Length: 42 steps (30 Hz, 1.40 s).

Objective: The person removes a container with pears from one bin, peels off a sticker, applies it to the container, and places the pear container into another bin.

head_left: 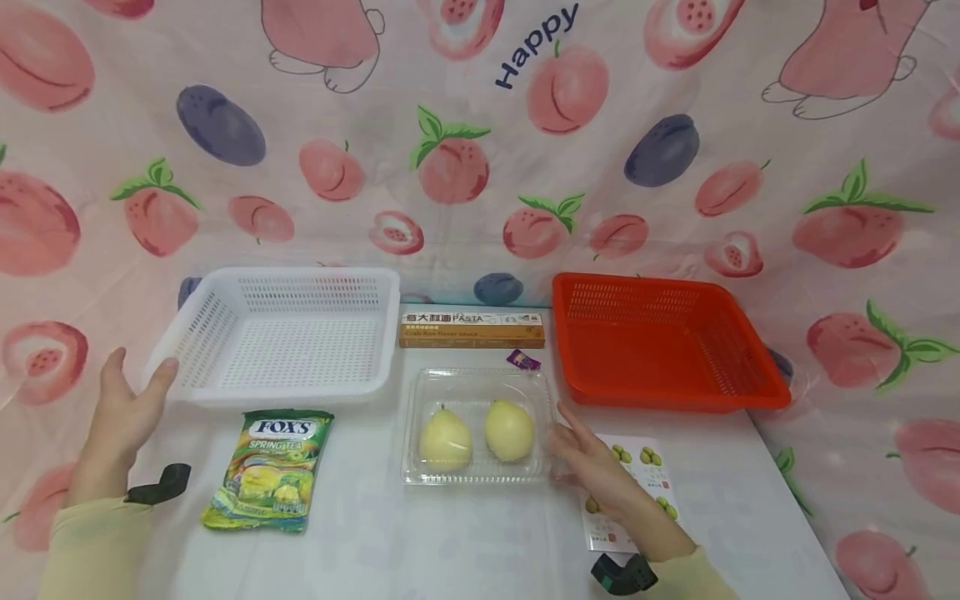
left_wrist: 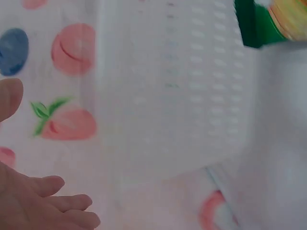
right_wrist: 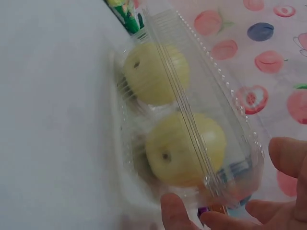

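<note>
1. A pale pink cloth (head_left: 300,229) printed with peaches, strawberries, dark blue fruit and pink animal figures hangs behind a white table (head_left: 360,542); the dark blue word "Happy" runs slantwise near its top.
2. A green and yellow candy bag (head_left: 273,471) reads "FOX'S" and, below, "SPRING TEA". It lies in front of a white plastic basket (head_left: 285,393) with slotted walls.
3. A long, narrow brown-and-white cardboard box (head_left: 472,331) carries Chinese characters, "PASTA" and "Crab Roe flavor sauce". It lies between the white basket and a red plastic basket (head_left: 660,398). Just in front of it is a small purple packet (head_left: 523,360).
4. A clear plastic clamshell container (head_left: 480,379) sits mid-table, lid down over two pale yellow pears (head_left: 446,440) lying side by side.
5. A white card (head_left: 652,458) with green fruit pictures lies partly under the right forearm; its print is too small to read.
6. The left hand (head_left: 120,425) holds nothing, thumb and fingers spread wide beside the white basket's left side.
7. The right hand (head_left: 596,475) has fingers loosely extended, thumb apart, at the container's right edge; they seem to touch it, though blur leaves that uncertain.
</note>
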Tool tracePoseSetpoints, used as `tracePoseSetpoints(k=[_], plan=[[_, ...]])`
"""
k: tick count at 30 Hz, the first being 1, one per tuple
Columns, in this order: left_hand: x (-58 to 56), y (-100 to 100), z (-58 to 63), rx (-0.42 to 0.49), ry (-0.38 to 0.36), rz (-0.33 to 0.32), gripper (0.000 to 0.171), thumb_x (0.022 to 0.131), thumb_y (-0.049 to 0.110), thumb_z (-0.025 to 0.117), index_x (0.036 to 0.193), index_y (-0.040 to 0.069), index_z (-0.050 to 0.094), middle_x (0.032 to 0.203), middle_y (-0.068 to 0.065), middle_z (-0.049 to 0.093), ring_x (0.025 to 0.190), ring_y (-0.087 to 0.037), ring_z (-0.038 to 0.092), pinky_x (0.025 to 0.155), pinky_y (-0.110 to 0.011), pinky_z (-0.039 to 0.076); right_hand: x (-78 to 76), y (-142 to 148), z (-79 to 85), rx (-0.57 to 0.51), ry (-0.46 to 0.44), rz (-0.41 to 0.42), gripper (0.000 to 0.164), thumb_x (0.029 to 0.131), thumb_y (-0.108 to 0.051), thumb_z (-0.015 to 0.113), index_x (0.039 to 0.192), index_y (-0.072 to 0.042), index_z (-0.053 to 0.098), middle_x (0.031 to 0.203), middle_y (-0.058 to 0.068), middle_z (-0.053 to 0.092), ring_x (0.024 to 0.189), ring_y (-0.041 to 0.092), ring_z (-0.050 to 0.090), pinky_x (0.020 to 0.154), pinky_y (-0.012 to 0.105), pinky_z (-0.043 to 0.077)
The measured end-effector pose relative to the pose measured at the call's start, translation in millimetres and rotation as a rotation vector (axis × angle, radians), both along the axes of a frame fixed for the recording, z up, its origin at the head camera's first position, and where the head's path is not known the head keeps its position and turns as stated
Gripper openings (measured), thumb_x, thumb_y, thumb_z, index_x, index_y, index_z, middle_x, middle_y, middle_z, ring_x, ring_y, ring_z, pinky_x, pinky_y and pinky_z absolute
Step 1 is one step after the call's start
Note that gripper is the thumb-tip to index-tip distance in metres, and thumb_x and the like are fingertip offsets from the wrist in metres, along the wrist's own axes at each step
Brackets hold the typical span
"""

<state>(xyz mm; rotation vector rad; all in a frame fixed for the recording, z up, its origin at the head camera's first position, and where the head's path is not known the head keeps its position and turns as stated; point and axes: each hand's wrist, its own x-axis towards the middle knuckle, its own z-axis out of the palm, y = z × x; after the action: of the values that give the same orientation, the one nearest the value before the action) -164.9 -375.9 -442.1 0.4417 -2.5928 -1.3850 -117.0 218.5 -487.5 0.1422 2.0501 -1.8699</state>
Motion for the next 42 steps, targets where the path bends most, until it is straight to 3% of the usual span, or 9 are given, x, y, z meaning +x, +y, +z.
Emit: tracePoseSetpoints(k=[7,15,19,22,24,28,33,38,42], plan=[[12.0,43,29.4,-0.171,0.155,-0.047,0.083,0.099,0.035,0.052,0.156,0.004,0.0,0.157,-0.027,-0.008,0.14,-0.051,-0.004,0.105,-0.072,0.0,8.7,18,4.2,0.102,0.029,-0.046,0.069,0.1,-0.043,0.052,0.156,-0.016,0.023,0.152,0.017,0.035,0.129,0.039,0.044,0.096,0.047,0.049],[29.0,95,44.2,-0.183,0.356,-0.205,0.077,0.096,0.024,0.061,0.158,0.016,0.015,0.159,-0.02,0.01,0.14,-0.049,0.014,0.108,-0.071,0.003,10.9,46,10.5,0.235,0.063,-0.084,0.066,0.103,-0.043,0.047,0.156,-0.013,0.022,0.151,0.017,0.038,0.126,0.038,0.048,0.098,0.048,0.047],[37.2,119,45.4,-0.152,0.44,-0.313,0.072,0.094,0.014,0.065,0.156,0.019,0.027,0.155,-0.016,0.029,0.14,-0.03,0.029,0.116,-0.044,0.02,12.2,56,9.4,0.262,0.081,-0.1,0.068,0.103,-0.042,0.046,0.155,-0.007,0.021,0.149,0.021,0.039,0.126,0.04,0.047,0.098,0.048,0.047],[42.1,132,43.4,-0.118,0.487,-0.43,0.07,0.091,0.001,0.066,0.153,0.013,0.034,0.152,-0.014,0.036,0.136,-0.012,0.037,0.107,-0.021,0.033,13.1,60,7.7,0.3,0.093,-0.107,0.067,0.104,-0.042,0.045,0.155,-0.005,0.022,0.145,0.024,0.042,0.123,0.039,0.05,0.096,0.047,0.049],[44.7,139,40.6,-0.099,0.498,-0.505,0.069,0.09,-0.005,0.066,0.151,0.009,0.036,0.15,-0.013,0.039,0.129,-0.003,0.043,0.098,-0.015,0.04,13.4,62,5.5,0.345,0.105,-0.109,0.066,0.103,-0.042,0.046,0.154,-0.005,0.024,0.143,0.026,0.044,0.119,0.039,0.053,0.093,0.047,0.051],[49.9,153,32.9,-0.061,0.457,-0.605,0.063,0.091,-0.005,0.064,0.148,0.007,0.04,0.147,-0.012,0.043,0.119,-0.001,0.052,0.089,-0.017,0.047,12.8,65,-0.1,0.414,0.129,-0.098,0.065,0.102,-0.041,0.049,0.151,-0.003,0.031,0.138,0.027,0.047,0.114,0.039,0.057,0.09,0.046,0.053],[56.9,167,20.0,-0.039,0.332,-0.691,0.056,0.096,0.007,0.062,0.148,0.01,0.04,0.147,-0.011,0.044,0.118,-0.018,0.057,0.09,-0.02,0.048,9.9,65,-6.1,0.508,0.127,-0.091,0.062,0.1,-0.039,0.055,0.146,-0.002,0.039,0.13,0.023,0.051,0.11,0.038,0.057,0.083,0.037,0.056],[61.9,176,0.7,0.006,0.187,-0.747,0.053,0.099,0.02,0.061,0.147,0.008,0.041,0.146,-0.013,0.045,0.116,-0.028,0.059,0.09,-0.028,0.052,8.4,62,-7.7,0.623,0.12,-0.065,0.059,0.1,-0.036,0.056,0.145,0.0,0.041,0.127,0.021,0.054,0.117,0.042,0.051,0.093,0.05,0.05],[62.7,184,-14.2,0.057,0.094,-0.786,0.056,0.099,0.022,0.061,0.146,0.002,0.039,0.145,-0.021,0.044,0.114,-0.034,0.06,0.09,-0.033,0.052,7.1,61,-9.6,0.699,0.123,-0.058,0.057,0.099,-0.034,0.058,0.142,0.001,0.044,0.119,0.016,0.058,0.11,0.037,0.054,0.097,0.055,0.045]])
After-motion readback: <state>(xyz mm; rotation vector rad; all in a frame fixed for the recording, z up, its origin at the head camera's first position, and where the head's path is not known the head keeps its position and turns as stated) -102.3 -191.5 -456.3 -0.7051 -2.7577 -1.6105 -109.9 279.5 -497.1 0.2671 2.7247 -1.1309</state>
